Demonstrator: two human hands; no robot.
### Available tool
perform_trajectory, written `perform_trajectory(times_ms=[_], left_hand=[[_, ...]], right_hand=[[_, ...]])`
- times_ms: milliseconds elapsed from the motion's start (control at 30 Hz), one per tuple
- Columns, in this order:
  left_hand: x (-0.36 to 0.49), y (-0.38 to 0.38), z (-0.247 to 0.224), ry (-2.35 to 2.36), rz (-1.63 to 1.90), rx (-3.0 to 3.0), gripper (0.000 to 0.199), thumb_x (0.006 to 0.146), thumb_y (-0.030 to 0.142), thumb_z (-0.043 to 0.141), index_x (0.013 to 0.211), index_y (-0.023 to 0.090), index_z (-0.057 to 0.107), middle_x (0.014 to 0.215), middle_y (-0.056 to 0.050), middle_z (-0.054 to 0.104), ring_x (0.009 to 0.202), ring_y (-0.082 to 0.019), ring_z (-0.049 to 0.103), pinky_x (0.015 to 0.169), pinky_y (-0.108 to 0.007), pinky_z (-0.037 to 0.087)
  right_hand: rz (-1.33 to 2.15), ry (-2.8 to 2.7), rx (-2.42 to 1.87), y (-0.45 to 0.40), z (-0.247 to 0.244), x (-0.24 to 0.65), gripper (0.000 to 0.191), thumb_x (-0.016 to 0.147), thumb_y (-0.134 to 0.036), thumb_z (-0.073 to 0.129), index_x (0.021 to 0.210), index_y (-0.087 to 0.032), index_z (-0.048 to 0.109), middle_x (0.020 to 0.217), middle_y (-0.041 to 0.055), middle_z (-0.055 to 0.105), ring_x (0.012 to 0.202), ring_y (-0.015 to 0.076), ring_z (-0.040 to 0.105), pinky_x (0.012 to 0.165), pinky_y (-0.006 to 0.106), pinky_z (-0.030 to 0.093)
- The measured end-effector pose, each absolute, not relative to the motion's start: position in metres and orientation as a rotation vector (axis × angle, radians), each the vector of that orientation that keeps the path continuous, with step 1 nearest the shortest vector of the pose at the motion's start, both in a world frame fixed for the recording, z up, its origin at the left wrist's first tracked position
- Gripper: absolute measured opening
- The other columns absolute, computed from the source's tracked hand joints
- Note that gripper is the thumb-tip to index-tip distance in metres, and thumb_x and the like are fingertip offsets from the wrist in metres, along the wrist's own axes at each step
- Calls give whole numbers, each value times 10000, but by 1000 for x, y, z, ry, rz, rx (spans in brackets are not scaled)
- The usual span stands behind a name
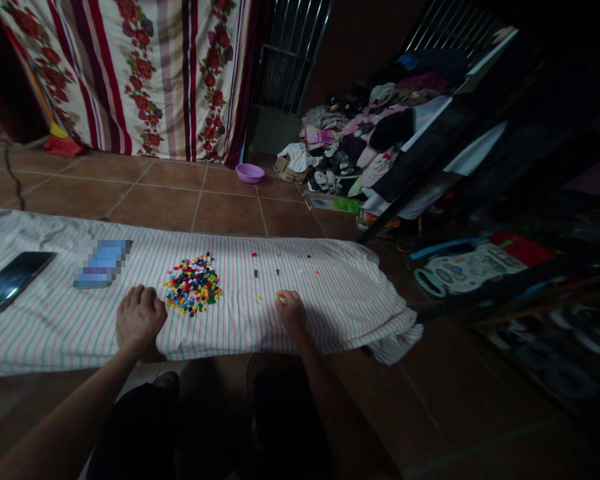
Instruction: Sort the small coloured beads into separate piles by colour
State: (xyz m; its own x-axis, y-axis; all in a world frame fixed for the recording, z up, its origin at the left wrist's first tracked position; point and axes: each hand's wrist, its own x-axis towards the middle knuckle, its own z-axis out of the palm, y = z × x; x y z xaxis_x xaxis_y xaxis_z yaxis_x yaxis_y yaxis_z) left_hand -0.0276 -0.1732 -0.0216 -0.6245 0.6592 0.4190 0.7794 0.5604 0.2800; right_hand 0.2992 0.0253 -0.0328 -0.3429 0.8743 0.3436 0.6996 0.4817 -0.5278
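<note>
A pile of small colourful pieces (193,285) lies on the striped cloth (350,300). Just left of the pile rests my left hand (140,315), its fingers curled on the cloth; whether anything is under them is hidden. To the right of the pile, my right hand (290,310) is closed in a pinch at a small yellow-green piece (279,297). A yellow piece (259,298) sits just left of it. Farther back are a red piece (254,255), a dark grey piece (255,273), a green piece (277,272) and an orange piece (317,272).
Two phones, one dark (15,280) and one with a blue screen (103,265), lie on the cloth's left part. Beyond, on the tiled floor, stand a purple basin (250,173) and a heap of clothes (360,133). A floral curtain (145,80) hangs behind.
</note>
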Motion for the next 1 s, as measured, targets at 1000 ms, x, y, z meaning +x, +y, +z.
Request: perform_trajectory(times_ms=[1000], left_hand=[[-26, -171, -23, -2565, -709, -1160, 342, 860, 278, 420, 1105, 153, 624, 1299, -193, 596, 1295, -326, 483, 1118, -509, 349]], right_hand=[[409, -2003, -1368, 28, -35, 302, 355, 833, -220, 406, 971, -156, 727, 957, 126, 705, 914, 234, 615, 848, 350, 483]])
